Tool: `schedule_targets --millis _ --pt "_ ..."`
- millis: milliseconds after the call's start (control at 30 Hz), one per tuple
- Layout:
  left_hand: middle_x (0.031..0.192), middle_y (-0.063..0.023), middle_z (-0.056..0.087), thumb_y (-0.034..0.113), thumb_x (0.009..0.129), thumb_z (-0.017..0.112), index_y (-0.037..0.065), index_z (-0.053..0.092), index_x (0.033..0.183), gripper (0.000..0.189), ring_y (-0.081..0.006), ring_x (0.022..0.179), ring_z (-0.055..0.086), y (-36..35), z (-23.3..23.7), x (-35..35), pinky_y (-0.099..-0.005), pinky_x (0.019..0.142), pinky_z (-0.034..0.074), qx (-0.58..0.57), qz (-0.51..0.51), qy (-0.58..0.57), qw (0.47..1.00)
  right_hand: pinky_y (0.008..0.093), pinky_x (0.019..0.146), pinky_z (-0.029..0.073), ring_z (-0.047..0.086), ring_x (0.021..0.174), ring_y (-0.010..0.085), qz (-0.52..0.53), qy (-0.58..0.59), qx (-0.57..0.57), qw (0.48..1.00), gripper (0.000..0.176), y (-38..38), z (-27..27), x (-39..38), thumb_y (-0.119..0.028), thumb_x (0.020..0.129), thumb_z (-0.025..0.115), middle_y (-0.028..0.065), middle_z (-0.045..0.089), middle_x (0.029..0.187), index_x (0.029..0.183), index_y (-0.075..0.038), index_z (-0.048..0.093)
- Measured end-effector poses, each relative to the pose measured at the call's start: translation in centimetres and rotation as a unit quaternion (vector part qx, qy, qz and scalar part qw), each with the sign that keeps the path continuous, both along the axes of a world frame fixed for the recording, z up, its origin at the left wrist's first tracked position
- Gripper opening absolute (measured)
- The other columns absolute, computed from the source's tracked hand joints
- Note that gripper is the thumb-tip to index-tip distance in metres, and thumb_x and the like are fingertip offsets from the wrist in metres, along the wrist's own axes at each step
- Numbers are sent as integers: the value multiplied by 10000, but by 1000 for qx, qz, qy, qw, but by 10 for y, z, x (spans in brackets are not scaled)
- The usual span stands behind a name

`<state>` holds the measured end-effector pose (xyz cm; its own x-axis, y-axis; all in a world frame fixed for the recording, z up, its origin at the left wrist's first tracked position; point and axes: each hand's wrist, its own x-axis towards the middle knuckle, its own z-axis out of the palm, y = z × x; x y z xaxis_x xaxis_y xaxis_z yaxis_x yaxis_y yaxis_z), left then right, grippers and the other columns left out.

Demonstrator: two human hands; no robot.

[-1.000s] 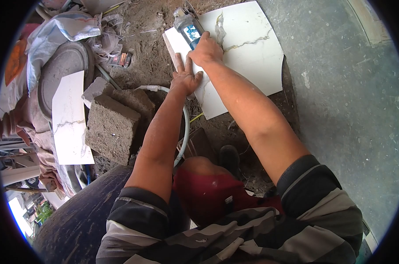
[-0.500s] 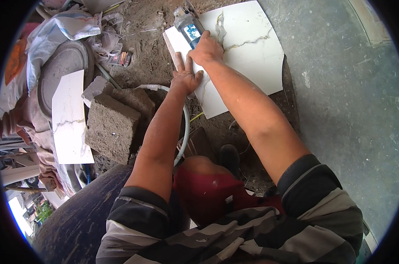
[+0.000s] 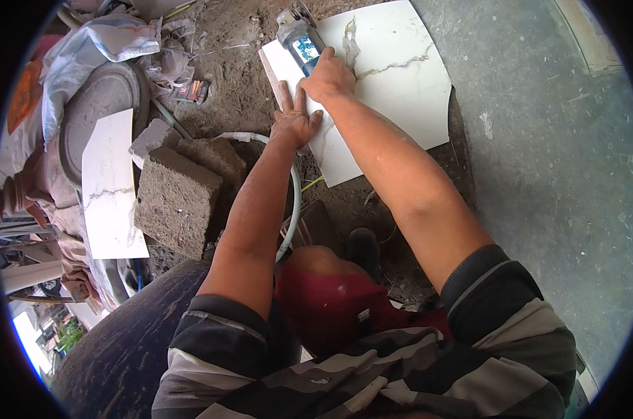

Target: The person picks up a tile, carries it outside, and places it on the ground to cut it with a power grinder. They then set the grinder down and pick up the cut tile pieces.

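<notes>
A white tile [image 3: 400, 91] with grey-brown veining lies on the dirt in front of me. My right hand [image 3: 328, 77] is wrapped round the body of an angle grinder [image 3: 302, 43], which has a blue-and-white label. The grinder's head points away from me at the tile's far left edge, and its disc shows only as a thin edge. My left hand [image 3: 295, 124] rests flat on the tile's near left part, fingers spread, just left of my right hand.
Several rough concrete blocks [image 3: 177, 202] are at the left, beside a cut piece of veined tile [image 3: 110, 188]. A pale hose [image 3: 297, 188] curves below my left forearm. A dark barrel [image 3: 128, 335] stands at lower left. Smooth concrete floor [image 3: 540, 153] extends on the right.
</notes>
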<state>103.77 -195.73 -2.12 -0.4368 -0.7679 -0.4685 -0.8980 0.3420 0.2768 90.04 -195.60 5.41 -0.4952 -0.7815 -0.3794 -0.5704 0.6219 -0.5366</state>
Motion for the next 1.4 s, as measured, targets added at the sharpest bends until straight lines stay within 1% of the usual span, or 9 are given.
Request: schedule_targets --millis 333,567,633,800,1000,1033,1100,1200,1400 --pt "1591 -222 -128 608 844 479 279 -16 1547 921 -582 1241 406 1 2 0 -498 1077 361 -1 -2 5 1000 409 906 538 619 1103 347 1 2 -3 1000 693 4 -1 1 -219 735 730 218 586 1195 1271 33 371" --pt "1591 -224 -128 603 846 480 268 -4 1548 916 -584 1233 414 1 0 0 -499 1074 363 -4 -2 3 1000 408 900 540 625 1087 353 -2 9 -9 1000 741 4 -7 1 -256 721 755 217 582 1191 1284 28 366" --pt "1601 -141 -173 589 895 458 262 23 1558 858 -491 1255 438 2 2 -1 -466 1070 388 -19 -4 -29 999 407 900 540 627 1084 354 -2 8 -10 1000 758 5 -7 1 -269 718 762 215 583 1188 1291 27 365" --pt "1603 -143 -164 588 892 453 260 19 1558 860 -496 1250 439 4 9 -4 -469 1068 388 -12 2 -27 1000 405 906 536 626 1088 350 -1 6 -10 1000 811 7 -7 1 -322 709 786 219 580 1199 1305 28 361" --pt "1603 -155 -153 572 888 464 260 15 1558 865 -507 1235 447 5 8 -3 -470 1064 390 -14 3 -24 1000 400 906 537 638 1070 347 -1 15 -8 1000 800 11 -6 1 -365 733 787 222 598 1190 1294 22 370" --pt "1603 -158 -153 569 887 467 259 16 1558 866 -512 1230 448 5 8 -3 -470 1064 390 -19 0 -22 1000 400 906 537 638 1070 347 -1 15 -8 1000 800 11 -5 2 -365 733 787 222 598 1190 1294 22 370" --pt "1602 -160 -153 566 888 468 256 17 1558 866 -517 1229 448 4 9 -3 -470 1067 387 -13 0 -22 1000 422 909 523 634 1085 346 -14 11 -11 1000 729 13 -4 3 -362 746 787 219 634 1154 1247 13 414" --pt "1601 -163 -155 561 890 468 251 18 1558 863 -522 1231 444 4 10 -2 -470 1072 381 -8 0 -19 1000 425 909 522 637 1078 348 -14 -4 -13 1000 710 16 -2 2 -343 752 779 221 637 1145 1245 16 416" --pt "1601 -163 -157 546 899 461 248 22 1559 847 -524 1244 431 5 13 -2 -469 1081 371 -6 -1 -20 1000 425 915 519 629 1086 351 -19 6 -15 1000 693 18 -5 3 -329 753 771 221 636 1144 1239 18 418"
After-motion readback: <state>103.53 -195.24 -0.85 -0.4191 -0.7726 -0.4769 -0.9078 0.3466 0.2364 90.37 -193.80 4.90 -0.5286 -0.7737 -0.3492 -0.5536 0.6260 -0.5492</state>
